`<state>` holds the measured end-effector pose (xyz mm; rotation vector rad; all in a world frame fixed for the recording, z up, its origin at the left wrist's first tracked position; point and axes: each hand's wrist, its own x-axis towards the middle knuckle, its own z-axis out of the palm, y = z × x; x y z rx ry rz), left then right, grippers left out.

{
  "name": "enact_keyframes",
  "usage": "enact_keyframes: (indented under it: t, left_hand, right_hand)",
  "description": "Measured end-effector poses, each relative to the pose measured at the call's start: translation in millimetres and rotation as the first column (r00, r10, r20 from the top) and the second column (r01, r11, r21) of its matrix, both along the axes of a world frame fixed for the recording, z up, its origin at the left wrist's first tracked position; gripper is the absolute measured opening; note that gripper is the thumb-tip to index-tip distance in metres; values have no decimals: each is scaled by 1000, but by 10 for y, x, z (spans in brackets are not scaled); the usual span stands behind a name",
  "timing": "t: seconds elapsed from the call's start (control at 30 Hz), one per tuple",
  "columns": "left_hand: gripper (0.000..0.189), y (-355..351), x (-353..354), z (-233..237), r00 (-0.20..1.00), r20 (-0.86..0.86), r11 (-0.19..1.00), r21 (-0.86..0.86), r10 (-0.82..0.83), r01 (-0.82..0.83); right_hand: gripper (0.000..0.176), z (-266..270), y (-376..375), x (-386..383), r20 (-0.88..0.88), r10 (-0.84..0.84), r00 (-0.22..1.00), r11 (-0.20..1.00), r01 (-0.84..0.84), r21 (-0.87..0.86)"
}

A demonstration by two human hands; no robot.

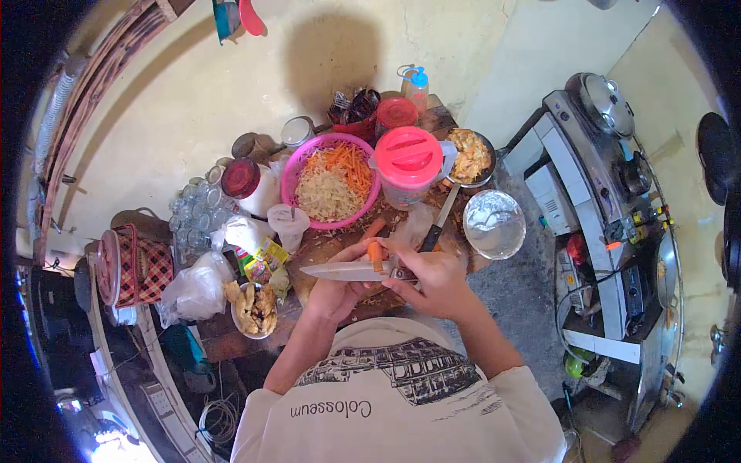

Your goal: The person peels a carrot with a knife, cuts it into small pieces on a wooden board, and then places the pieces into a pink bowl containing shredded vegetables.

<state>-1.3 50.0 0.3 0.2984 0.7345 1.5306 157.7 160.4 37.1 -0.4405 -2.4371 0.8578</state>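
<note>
My left hand [340, 287] has its fingers closed on the carrot [375, 253], right at the fingertips; my right hand [429, 276] is clamped round the knife [343, 271], blade across the carrot, between my hands; the pink bowl [288, 179] sits beyond, over on the left.

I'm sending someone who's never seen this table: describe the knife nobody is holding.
Find the big pitcher with the red lid. Just to its right lies a knife with a dark handle, its blade pointing toward the pan of food. The other knife is in the right hand.
</note>
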Motion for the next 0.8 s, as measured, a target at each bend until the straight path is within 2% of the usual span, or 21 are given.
enact_keyframes:
  t: [0.07,0.17,0.27,0.37,0.47,0.53,0.63,0.73,0.77,0.8]
  left_hand:
    - [59,-62,-39,-65,997,4,994,69,-82,82]
    - [64,-128,-27,93,995,81,995,93,-56,48]
    - [67,-205,-91,15,993,91,995,58,-82,76]
    - [59,-247,-128,-37,988,126,992,96,-95,83]
    - [48,-356,-151,-185,993,80,995,-30,-90,93]
    - [40,-359,-166,-165,993,94,997,-35,-68,71]
    - [34,-337,-177,-70,996,77,997,-59,-37,41]
    - [39,-347,-208,-10,999,43,998,-64,-19,21]
    - [43,-352,-222,-5,999,32,998,-61,-17,19]
    - [39,-355,-243,-32,999,47,998,-67,-2,5]
  right_hand:
    - [50,-5,-47,-32,-17,4,1000,1000,-4,-10]
    - [49,-24,-110,-74,-28,7,1000,999,-8,-46]
    - [47,-39,-176,-96,10,-10,1000,999,10,-46]
    - [44,-54,-232,-128,0,-30,1000,999,30,-43]
    - [39,-156,-257,-169,-71,-52,996,997,48,-60]
    - [35,-160,-298,-206,-69,-80,994,995,75,-69]
    - [35,-158,-390,-277,72,-246,967,909,256,-328]
    - [37,-330,-329,-331,307,-358,882,798,460,-390]
    - [39,-343,-341,-321,312,-350,883,797,456,-396]
    - [41,-325,-362,-315,317,-343,884,796,453,-402]
